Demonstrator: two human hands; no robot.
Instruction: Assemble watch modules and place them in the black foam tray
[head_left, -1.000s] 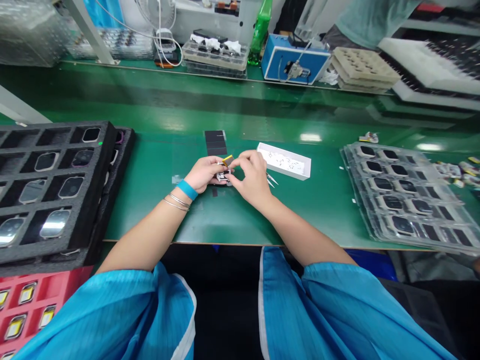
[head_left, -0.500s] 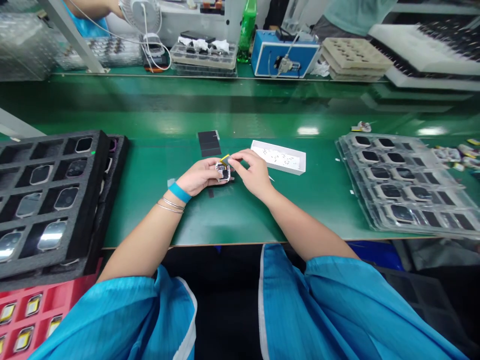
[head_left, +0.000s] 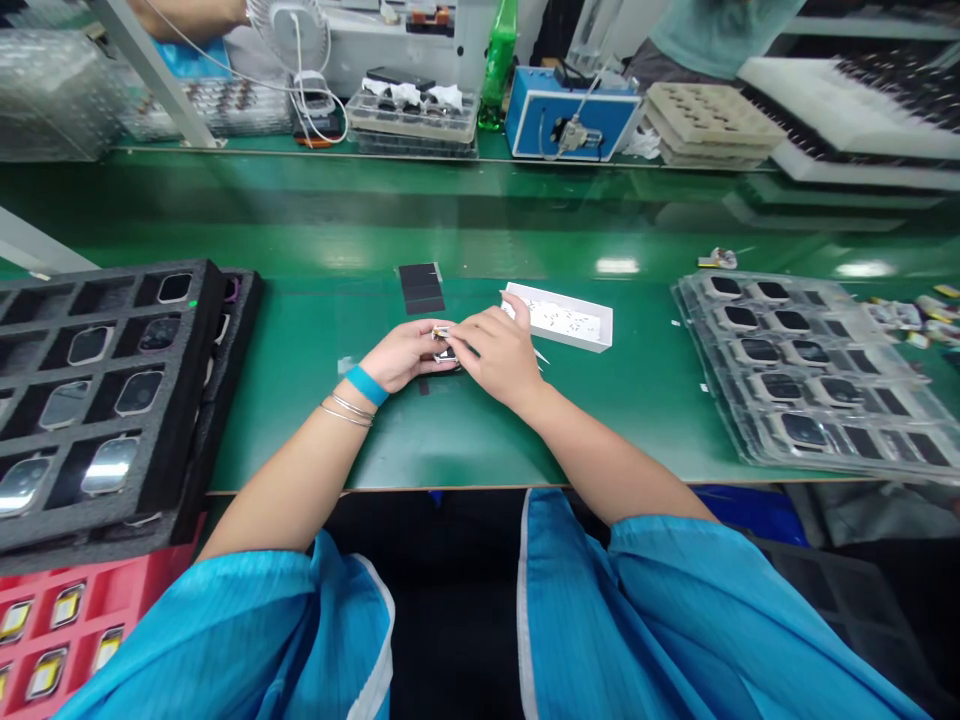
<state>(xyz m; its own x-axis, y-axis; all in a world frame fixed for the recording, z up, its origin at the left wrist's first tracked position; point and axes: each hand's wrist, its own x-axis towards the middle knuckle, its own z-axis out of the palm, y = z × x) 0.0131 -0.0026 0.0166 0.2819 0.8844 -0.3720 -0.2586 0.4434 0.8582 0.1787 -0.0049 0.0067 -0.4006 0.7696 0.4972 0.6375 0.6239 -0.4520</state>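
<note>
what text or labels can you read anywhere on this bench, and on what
No text can be read.
Green bottle: any label is too blurred.
Blue device box: any markings are too small.
Small part in the left hand, right hand on it: no print shows.

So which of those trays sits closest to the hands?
The small white tray, just beyond the right hand; the black foam tray and clear plastic tray lie far to either side.
</note>
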